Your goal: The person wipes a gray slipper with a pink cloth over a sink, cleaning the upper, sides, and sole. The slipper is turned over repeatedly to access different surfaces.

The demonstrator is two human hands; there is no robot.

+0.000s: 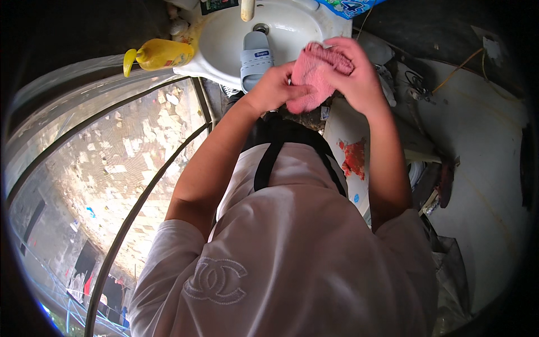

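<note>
Between both hands, above the right front rim of a white ceramic washbasin (294,26), a folded or bunched pink cloth (313,78) is held. My left hand (276,86) grips its lower left side, with the thumb across it. My right hand (356,71) has hold of its upper right side, where a darker pink ribbed part shows. A grey slide sandal (256,61) with a strap rests in the basin, its one end by the drain (261,28) and the other over the front rim.
A yellow pump bottle (164,54) lies on the basin's left edge. The faucet spout (247,10) juts over the bowl. A blue packet (349,6) is at the back right. A meshed window (139,147) is on the left, a white panel (476,168) on the right.
</note>
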